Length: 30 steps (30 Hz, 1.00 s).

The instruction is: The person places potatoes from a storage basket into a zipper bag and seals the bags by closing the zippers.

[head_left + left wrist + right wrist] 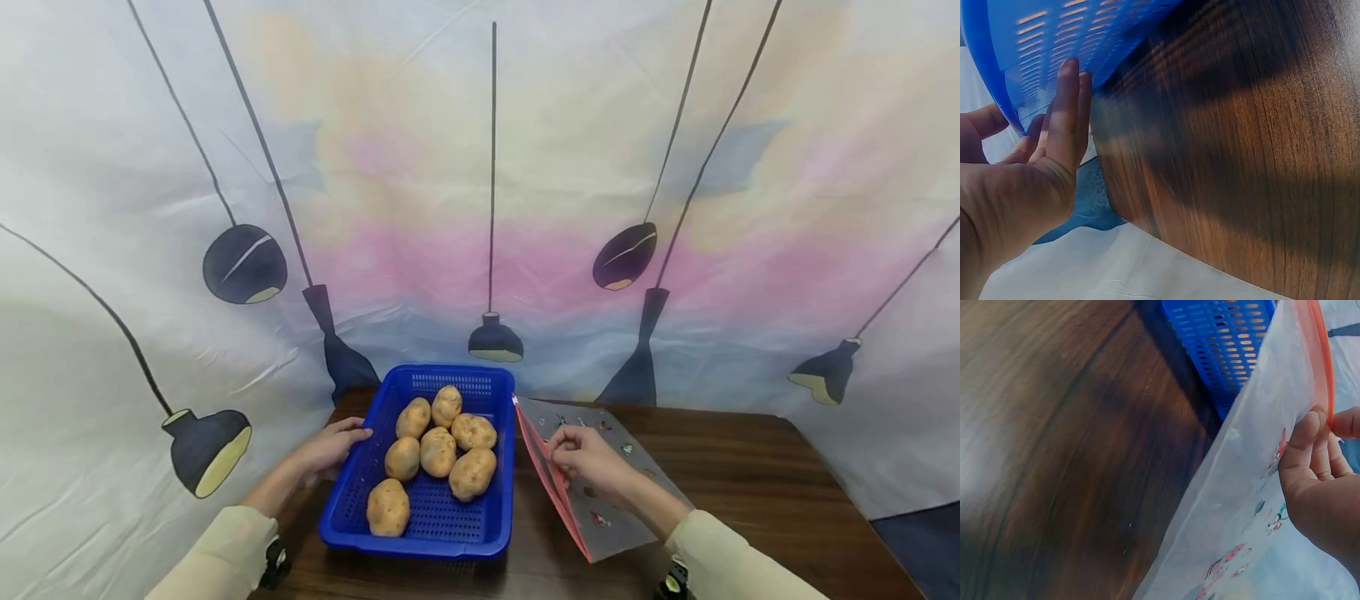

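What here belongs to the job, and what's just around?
Apparently in use: blue basket, held by the left hand; seven potatoes inside it; pink-edged bag, pinched by the right hand.
Just around: brown table; lamp-patterned backdrop.

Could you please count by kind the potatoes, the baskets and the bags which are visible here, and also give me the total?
Potatoes: 7
Blue basket: 1
Bag with pink edge: 1
Total: 9
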Each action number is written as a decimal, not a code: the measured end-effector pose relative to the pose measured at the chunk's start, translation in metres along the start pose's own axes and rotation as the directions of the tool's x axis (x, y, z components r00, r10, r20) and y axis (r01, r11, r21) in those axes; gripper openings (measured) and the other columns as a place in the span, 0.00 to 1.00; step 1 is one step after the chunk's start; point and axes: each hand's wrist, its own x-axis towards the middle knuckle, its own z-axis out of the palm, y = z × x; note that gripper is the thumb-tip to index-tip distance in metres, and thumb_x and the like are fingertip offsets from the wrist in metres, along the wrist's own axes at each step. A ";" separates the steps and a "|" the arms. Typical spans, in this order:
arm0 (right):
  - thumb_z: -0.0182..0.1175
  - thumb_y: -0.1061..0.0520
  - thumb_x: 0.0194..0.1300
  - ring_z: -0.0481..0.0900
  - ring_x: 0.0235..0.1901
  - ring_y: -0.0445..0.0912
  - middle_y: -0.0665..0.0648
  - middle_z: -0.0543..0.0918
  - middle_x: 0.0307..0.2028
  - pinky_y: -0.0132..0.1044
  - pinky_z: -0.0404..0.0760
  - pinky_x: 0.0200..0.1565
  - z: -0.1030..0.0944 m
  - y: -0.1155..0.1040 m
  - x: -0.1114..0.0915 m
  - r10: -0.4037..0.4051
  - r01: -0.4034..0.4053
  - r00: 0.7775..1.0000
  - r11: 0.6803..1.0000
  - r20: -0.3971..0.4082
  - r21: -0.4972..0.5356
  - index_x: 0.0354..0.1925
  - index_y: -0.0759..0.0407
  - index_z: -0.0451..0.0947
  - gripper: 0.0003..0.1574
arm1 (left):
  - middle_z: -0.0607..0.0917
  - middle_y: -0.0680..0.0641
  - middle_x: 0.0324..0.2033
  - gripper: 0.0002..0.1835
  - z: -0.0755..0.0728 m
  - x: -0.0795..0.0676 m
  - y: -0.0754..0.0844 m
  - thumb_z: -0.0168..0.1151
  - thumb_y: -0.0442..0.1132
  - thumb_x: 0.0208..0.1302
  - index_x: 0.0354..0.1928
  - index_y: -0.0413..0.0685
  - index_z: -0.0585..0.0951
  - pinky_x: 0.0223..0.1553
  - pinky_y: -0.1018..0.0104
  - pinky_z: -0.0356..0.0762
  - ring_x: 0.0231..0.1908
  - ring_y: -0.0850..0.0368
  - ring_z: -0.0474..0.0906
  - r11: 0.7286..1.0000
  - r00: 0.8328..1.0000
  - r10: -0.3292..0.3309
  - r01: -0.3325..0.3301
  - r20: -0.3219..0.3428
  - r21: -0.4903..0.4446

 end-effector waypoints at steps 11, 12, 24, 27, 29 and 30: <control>0.59 0.63 0.76 0.75 0.30 0.48 0.59 0.79 0.34 0.41 0.82 0.35 0.020 0.003 0.032 0.082 -0.066 0.991 0.988 -0.110 0.140 0.45 0.68 0.77 0.07 | 0.86 0.34 0.53 0.26 0.003 0.000 0.000 0.52 0.45 0.83 0.71 0.35 0.68 0.42 0.43 0.88 0.46 0.41 0.88 1.000 1.000 -0.007 0.007 -0.012 0.000; 0.59 0.63 0.76 0.75 0.30 0.48 0.59 0.79 0.35 0.41 0.82 0.35 0.022 0.003 0.034 0.091 -0.072 0.988 0.986 -0.124 0.148 0.45 0.68 0.77 0.07 | 0.86 0.34 0.52 0.25 0.002 0.001 0.000 0.52 0.45 0.83 0.71 0.35 0.68 0.42 0.43 0.88 0.46 0.41 0.88 1.000 1.000 -0.005 0.005 -0.012 -0.002; 0.57 0.64 0.73 0.79 0.29 0.47 0.60 0.82 0.37 0.39 0.85 0.34 0.038 0.004 0.058 0.168 -0.101 0.964 0.948 -0.207 0.301 0.48 0.69 0.77 0.08 | 0.86 0.36 0.53 0.27 0.001 0.003 -0.002 0.53 0.46 0.83 0.74 0.38 0.66 0.42 0.43 0.88 0.46 0.42 0.88 1.000 1.000 -0.022 0.022 -0.022 -0.004; 0.57 0.66 0.71 0.79 0.29 0.47 0.60 0.81 0.36 0.39 0.85 0.34 0.041 0.004 0.061 0.172 -0.096 0.962 0.939 -0.211 0.329 0.47 0.68 0.76 0.08 | 0.86 0.36 0.53 0.29 0.001 0.002 0.000 0.52 0.47 0.83 0.75 0.37 0.64 0.43 0.43 0.88 0.47 0.42 0.88 1.000 0.999 -0.030 0.030 -0.022 0.003; 0.57 0.66 0.71 0.79 0.29 0.47 0.60 0.81 0.36 0.39 0.85 0.34 0.042 0.004 0.062 0.166 -0.091 0.964 0.940 -0.207 0.329 0.47 0.69 0.75 0.08 | 0.86 0.36 0.53 0.30 0.002 0.001 0.000 0.53 0.49 0.83 0.76 0.37 0.64 0.42 0.44 0.88 0.46 0.43 0.88 0.999 0.999 -0.036 0.037 -0.041 0.018; 0.57 0.66 0.72 0.79 0.29 0.47 0.60 0.81 0.36 0.39 0.85 0.34 0.042 0.004 0.062 0.162 -0.089 0.966 0.941 -0.203 0.326 0.47 0.69 0.75 0.08 | 0.86 0.35 0.53 0.31 0.002 0.000 0.000 0.53 0.49 0.83 0.76 0.37 0.64 0.42 0.44 0.88 0.46 0.43 0.88 0.999 0.998 -0.040 0.041 -0.052 0.022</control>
